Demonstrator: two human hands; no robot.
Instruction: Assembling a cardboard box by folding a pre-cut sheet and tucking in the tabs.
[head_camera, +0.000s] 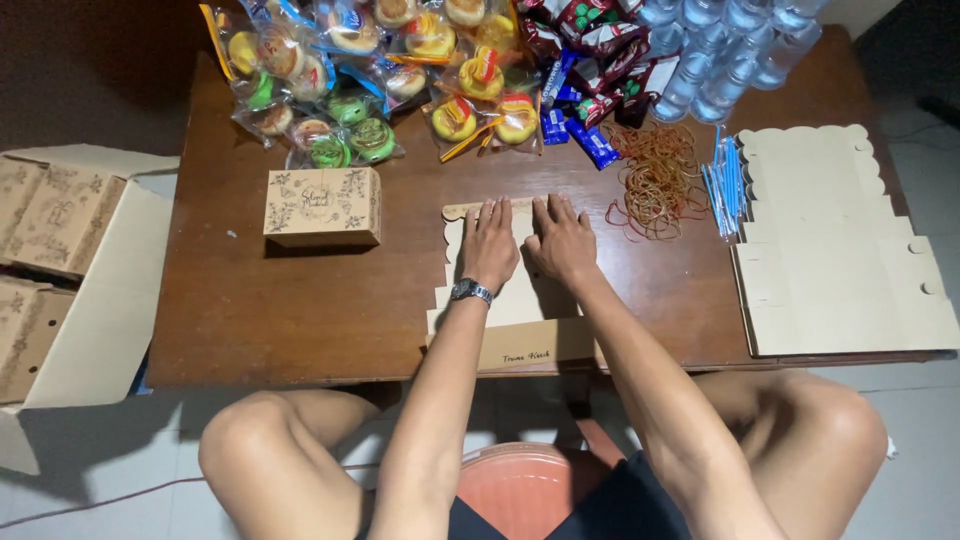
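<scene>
Flat box: unfolded cardboard box blank (515, 300) lies flat on tabletop (300, 300), front edge, centre; both hands on its far half.
L hand: left hand (489, 245) palm down, fingers spread flat, pressing blank; grips nothing. Wristwatch (470, 291) on wrist.
R hand: right hand (561, 240) same, flat & open, just beside L.
Nearby: finished box (322, 206) to the left; rubber bands (655, 180) to the right; stack of blanks (840, 250) far right.

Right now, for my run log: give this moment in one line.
left hand: flat on unfolded box blank | right hand: same | folded box: left on table
</scene>
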